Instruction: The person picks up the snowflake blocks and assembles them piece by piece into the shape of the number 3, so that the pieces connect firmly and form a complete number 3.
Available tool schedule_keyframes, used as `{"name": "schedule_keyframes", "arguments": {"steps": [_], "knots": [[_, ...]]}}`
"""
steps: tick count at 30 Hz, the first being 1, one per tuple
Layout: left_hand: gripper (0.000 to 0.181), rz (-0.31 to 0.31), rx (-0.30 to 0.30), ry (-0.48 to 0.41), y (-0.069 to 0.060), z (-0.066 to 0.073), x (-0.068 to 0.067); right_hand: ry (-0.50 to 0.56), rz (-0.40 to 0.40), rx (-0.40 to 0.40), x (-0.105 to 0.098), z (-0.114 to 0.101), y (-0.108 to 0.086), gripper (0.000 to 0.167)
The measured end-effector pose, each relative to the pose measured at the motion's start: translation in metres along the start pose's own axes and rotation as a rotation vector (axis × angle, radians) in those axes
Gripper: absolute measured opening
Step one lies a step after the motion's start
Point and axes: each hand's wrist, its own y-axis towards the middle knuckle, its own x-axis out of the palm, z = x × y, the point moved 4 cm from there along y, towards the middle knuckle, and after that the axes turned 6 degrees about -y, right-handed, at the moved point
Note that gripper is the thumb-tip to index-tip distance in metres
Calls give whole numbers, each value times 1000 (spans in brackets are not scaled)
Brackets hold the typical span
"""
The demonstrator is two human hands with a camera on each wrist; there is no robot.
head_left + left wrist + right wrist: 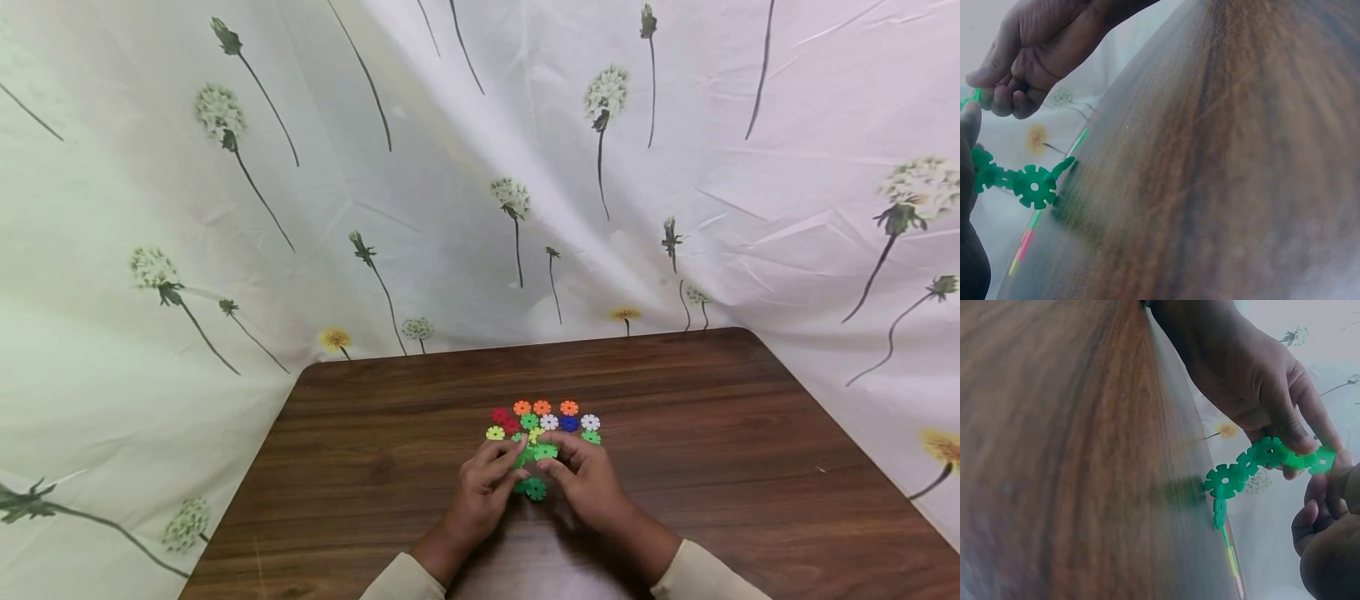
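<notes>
A chain of green notched discs (536, 488) (1034, 186) (1225, 480) hangs between the two hands over the table. My left hand (480, 492) (971, 231) (1241, 381) grips the chain between thumb and fingers. My right hand (596, 487) (1054, 47) (1335, 544) pinches a lighter green disc (546, 451) (1322, 461) at the chain's upper end. The fingertips of both hands are close together, and parts of the discs are hidden behind them.
Beyond the hands, loose discs lie on the brown wooden table (360, 467): orange (569, 407), red (500, 414), white (590, 422), blue (570, 424), yellow (495, 433) and green (591, 437). A flower-printed cloth (450, 250) hangs behind the table.
</notes>
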Motion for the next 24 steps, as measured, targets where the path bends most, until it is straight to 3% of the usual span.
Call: {"name": "schedule_keyframes", "arguments": {"steps": [8,15,20,24], "knots": [[72,7,-21,-6,0,1,1,24,2,112,0,-3,-2,33],[71,8,-31,-19,0,1,0,1,25,36,4,-6,-3,30],[68,-12,-44,-34,-1,2,-1,50,-33,3,1,-6,-1,28],[70,-12,-35,-35,-1,2,0,70,-66,28,0,-6,-1,30]]}}
